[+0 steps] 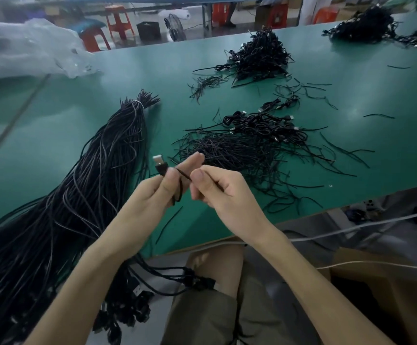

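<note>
- Left hand [152, 195] pinches a folded black cable [179, 191], its silver plug [157, 161] sticking up.
- Right hand [217, 190] pinches a thin tie [184, 175] that reaches the cable.
- Both hover over the bench's [78, 135] near edge, between a cable bundle [78, 195] and a tie pile [239, 150].

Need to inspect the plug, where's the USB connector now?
Head view, left of centre: the USB connector sticks up from the left hand, right of the tied cable bundle, over the green table.
</note>
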`<state>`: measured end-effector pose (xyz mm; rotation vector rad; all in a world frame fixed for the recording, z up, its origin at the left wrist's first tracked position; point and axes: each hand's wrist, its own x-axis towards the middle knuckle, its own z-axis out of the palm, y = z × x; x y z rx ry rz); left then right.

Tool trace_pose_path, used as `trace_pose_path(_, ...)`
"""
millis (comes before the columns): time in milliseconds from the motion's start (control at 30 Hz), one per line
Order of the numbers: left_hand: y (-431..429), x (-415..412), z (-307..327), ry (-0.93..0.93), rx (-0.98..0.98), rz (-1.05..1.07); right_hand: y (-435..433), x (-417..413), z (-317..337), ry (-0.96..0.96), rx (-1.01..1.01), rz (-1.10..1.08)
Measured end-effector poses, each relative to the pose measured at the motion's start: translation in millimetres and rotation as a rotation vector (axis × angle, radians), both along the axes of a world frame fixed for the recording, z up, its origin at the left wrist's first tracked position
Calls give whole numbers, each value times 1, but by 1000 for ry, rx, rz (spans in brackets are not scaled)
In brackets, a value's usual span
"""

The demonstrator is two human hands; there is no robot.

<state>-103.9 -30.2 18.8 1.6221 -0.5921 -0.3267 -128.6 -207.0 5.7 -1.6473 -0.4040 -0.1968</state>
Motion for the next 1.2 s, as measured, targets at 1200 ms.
trace_pose_path(1200, -26, -6, 14, 217, -404, 218, 11, -12, -13, 78, -114, -104)
